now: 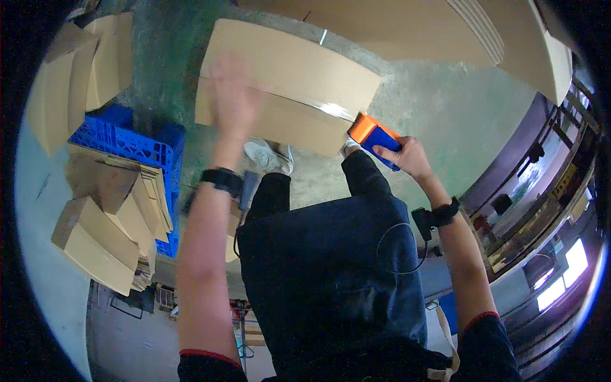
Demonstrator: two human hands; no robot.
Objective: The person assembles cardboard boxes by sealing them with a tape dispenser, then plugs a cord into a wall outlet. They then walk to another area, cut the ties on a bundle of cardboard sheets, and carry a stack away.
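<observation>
A closed brown cardboard box (289, 60) lies on the floor in front of my feet, its seam running across the top. Shiny clear tape (334, 110) covers the right part of that seam. My right hand (407, 156) is closed around a blue and orange tape dispenser (375, 135), whose orange end is at the box's right edge by the seam. Over the left part of the box is my left hand (234, 95), blurred by motion, fingers stretched out and thumb apart, with nothing seen in it. Whether it touches the cardboard I cannot tell.
To the left, a blue plastic pallet (127, 143) stands among folded cardboard (105, 245) and opened cartons (108, 60). Large flat cardboard sheets (407, 28) lie beyond the box. A cluttered rack (547, 184) is at the right. My shoes (270, 156) are close to the box's near side.
</observation>
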